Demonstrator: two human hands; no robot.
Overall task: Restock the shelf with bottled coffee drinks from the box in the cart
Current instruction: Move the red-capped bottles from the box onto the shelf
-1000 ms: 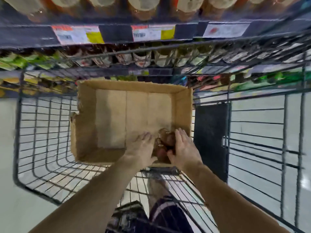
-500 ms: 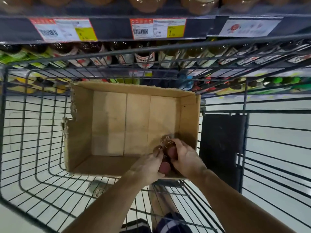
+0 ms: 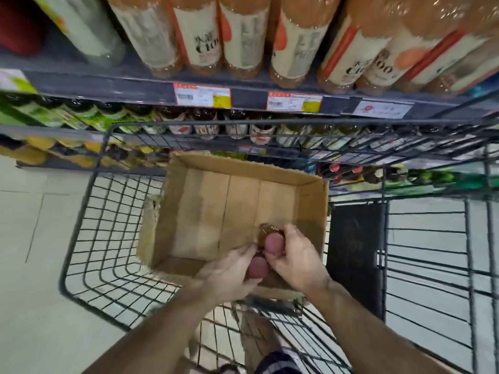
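The last coffee bottles (image 3: 266,237) sit bunched in the near right corner of the box (image 3: 243,201), brown glass with rounded pinkish caps showing between the fingers — how many there are cannot be told, as the hands cover most of them. The right hand (image 3: 295,256) has its grip curled round the farther bottles, thumb against one cap; the left hand (image 3: 232,273) closes its grip on the nearer one by the box's front wall. The rest of the box floor shows bare cardboard, so I judge this the final pickup of the restock, at the gathering stage, with nothing lifted clear yet. The box rests in the wire cart (image 3: 89,238), which stands against the shelf (image 3: 135,87). The next move calls for a firm hold on each bottle, a lift straight up past the box's near wall and the cart rim — then a reach forward to the row of dark bottles (image 3: 205,122) under the price tags (image 3: 202,95).
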